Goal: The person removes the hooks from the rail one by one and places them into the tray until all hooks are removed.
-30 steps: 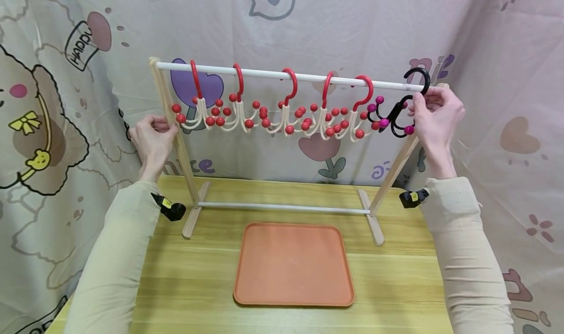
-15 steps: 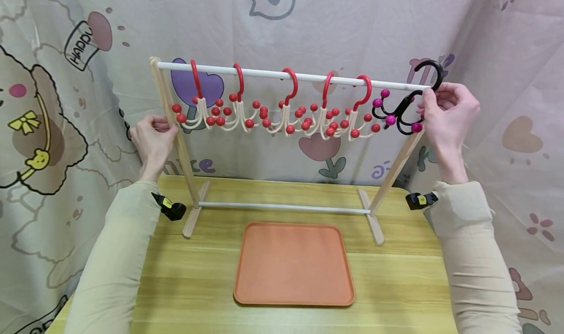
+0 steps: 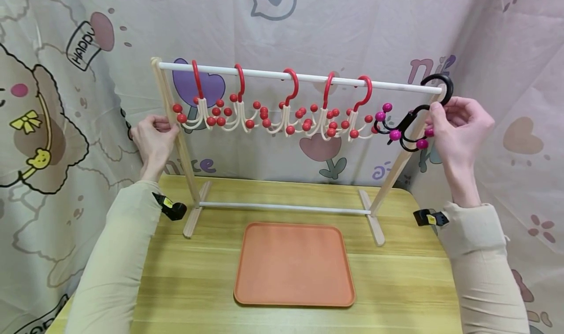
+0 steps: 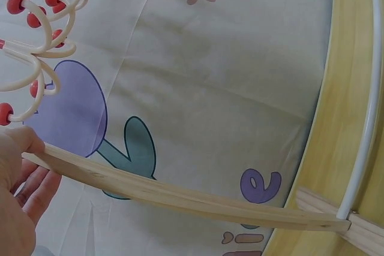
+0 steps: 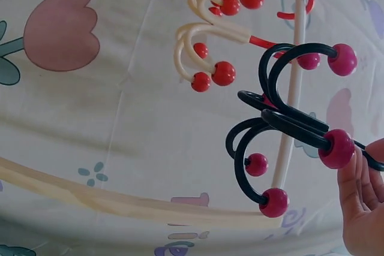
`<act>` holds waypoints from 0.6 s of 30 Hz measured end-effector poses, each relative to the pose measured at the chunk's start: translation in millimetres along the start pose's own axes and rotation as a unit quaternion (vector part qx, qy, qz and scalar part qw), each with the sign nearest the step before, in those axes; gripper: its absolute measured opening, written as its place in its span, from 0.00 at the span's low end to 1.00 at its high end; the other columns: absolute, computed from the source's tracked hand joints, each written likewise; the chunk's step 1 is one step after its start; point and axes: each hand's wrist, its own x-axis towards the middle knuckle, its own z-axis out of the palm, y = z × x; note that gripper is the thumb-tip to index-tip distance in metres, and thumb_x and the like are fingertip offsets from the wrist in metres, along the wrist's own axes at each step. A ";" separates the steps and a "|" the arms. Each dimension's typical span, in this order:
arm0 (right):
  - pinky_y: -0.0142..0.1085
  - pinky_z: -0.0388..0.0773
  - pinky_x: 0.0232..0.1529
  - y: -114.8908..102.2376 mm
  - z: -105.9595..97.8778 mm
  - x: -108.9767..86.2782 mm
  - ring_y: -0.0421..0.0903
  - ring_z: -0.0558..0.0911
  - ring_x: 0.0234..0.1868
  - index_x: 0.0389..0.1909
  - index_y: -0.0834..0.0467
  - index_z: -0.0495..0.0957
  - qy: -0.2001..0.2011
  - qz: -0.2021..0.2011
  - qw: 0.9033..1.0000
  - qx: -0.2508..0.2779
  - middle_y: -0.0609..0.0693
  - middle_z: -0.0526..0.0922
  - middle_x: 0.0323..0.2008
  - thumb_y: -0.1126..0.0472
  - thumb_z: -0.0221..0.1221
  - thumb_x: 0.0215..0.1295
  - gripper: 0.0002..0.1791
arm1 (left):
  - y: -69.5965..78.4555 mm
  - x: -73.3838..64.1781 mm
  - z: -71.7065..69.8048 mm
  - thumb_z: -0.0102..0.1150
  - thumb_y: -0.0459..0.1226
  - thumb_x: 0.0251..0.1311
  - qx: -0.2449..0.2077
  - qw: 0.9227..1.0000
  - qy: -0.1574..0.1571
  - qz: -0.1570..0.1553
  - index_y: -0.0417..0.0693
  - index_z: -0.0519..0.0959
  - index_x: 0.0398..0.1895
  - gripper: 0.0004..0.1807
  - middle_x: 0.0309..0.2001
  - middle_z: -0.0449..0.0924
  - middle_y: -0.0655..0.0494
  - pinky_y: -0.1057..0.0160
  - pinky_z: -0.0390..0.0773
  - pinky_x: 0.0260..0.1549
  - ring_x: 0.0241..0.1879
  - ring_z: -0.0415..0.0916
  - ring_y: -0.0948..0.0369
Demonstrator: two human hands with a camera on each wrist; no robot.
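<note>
While printed cloth (image 3: 352, 35) covers the back and both sides, a yellowish wood-grain bench (image 3: 185, 285) fills the lower middle. Standing on it: a pale wooden rack (image 3: 264, 74) with a white top rod (image 3: 308, 78) and a white lower rod (image 3: 282, 206). In front of the rack, flat on the bench, an orange tray (image 3: 294, 264) with rounded corners. Beige sleeves (image 3: 116, 246) come in from the bottom edge, one per side. Left hand (image 3: 153, 140) pinches the left post (image 3: 187, 171) of the rack between thumb and fingers. Right hand (image 3: 464, 128) pinches a black hanger (image 3: 405, 125) just below its curved hook (image 3: 449, 86); hanger is tilted, at the right end of the top rod, by the right post (image 3: 393, 177). Hook overlaps the post top in the head view; cannot tell if they touch. Five red-hooked hangers (image 3: 286, 116) with cream arms hang along the top rod, left of the black one. Black cameras (image 3: 174, 209) sit at both wrists. Smallest: red balls (image 3: 249, 124) on the cream arms, magenta balls (image 3: 395, 134) on the black ones.
</note>
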 end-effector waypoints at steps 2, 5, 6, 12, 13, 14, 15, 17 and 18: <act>0.24 0.78 0.22 2.9 -4.1 -5.8 0.35 0.80 0.16 0.30 0.57 0.81 -0.004 0.007 1.000 0.017 0.44 0.85 0.22 0.71 0.63 0.60 0.05 | 0.2 0.1 0.0 0.64 0.36 0.57 0.000 1.000 0.000 0.000 0.36 0.84 0.41 0.13 0.23 0.71 0.79 0.54 0.56 0.62 0.51 0.72 0.53; 0.24 0.78 0.22 9.0 -9.0 -15.5 0.37 0.81 0.16 0.31 0.60 0.81 -0.010 0.016 0.999 0.039 0.45 0.85 0.23 0.72 0.63 0.59 0.04 | 0.3 0.3 -0.2 0.64 0.37 0.57 0.000 1.000 0.000 0.000 0.36 0.84 0.41 0.13 0.23 0.70 0.80 0.54 0.56 0.62 0.51 0.71 0.54; 0.24 0.78 0.22 11.3 -10.3 -19.1 0.37 0.81 0.16 0.31 0.60 0.81 -0.012 0.019 0.999 0.036 0.45 0.86 0.23 0.72 0.63 0.59 0.04 | 0.3 0.4 -0.2 0.64 0.37 0.57 0.000 1.000 0.000 -0.001 0.36 0.84 0.41 0.13 0.23 0.71 0.80 0.54 0.56 0.62 0.51 0.71 0.55; 0.23 0.78 0.23 26.5 -13.9 -42.7 0.37 0.81 0.17 0.31 0.59 0.81 -0.023 0.010 1.000 0.017 0.42 0.86 0.23 0.72 0.63 0.60 0.05 | 1.0 -0.1 0.0 0.64 0.37 0.58 0.004 1.000 -0.007 -0.010 0.37 0.84 0.42 0.13 0.23 0.71 0.79 0.55 0.56 0.61 0.47 0.68 0.62; 0.23 0.78 0.23 29.1 -13.7 -46.9 0.36 0.81 0.17 0.31 0.59 0.81 -0.027 0.006 1.000 0.012 0.42 0.86 0.23 0.72 0.63 0.60 0.05 | 1.1 -0.3 -0.1 0.64 0.37 0.58 0.004 1.000 -0.007 -0.011 0.37 0.84 0.42 0.13 0.23 0.71 0.80 0.55 0.56 0.61 0.47 0.67 0.64; 0.24 0.78 0.23 31.7 -13.3 -51.2 0.36 0.81 0.18 0.31 0.58 0.81 -0.032 0.004 0.999 0.005 0.41 0.86 0.23 0.72 0.63 0.61 0.06 | 1.2 -0.4 -0.2 0.64 0.37 0.57 0.004 1.000 -0.007 -0.012 0.37 0.84 0.42 0.13 0.23 0.70 0.81 0.55 0.56 0.61 0.46 0.66 0.65; 0.24 0.78 0.23 34.6 -12.6 -55.6 0.35 0.81 0.18 0.31 0.56 0.81 -0.037 0.000 0.999 -0.004 0.41 0.86 0.24 0.72 0.63 0.61 0.07 | 1.3 -0.6 -0.3 0.64 0.37 0.57 0.003 1.000 -0.007 -0.012 0.37 0.84 0.42 0.13 0.23 0.69 0.81 0.55 0.56 0.61 0.45 0.65 0.67; 0.25 0.79 0.24 40.7 -9.9 -64.8 0.36 0.81 0.18 0.31 0.54 0.81 -0.051 0.003 0.999 -0.007 0.41 0.86 0.24 0.73 0.63 0.61 0.09 | 1.3 -0.7 -0.7 0.64 0.37 0.57 0.003 1.000 -0.006 -0.012 0.37 0.84 0.42 0.13 0.23 0.69 0.82 0.55 0.56 0.62 0.43 0.63 0.70; 0.25 0.79 0.24 43.9 -8.2 -69.9 0.35 0.82 0.18 0.31 0.54 0.81 -0.058 0.007 0.998 -0.011 0.40 0.86 0.24 0.73 0.63 0.61 0.09 | 1.2 -0.8 -0.8 0.64 0.37 0.57 0.003 1.000 -0.006 -0.012 0.37 0.84 0.42 0.13 0.23 0.69 0.81 0.55 0.56 0.61 0.43 0.62 0.72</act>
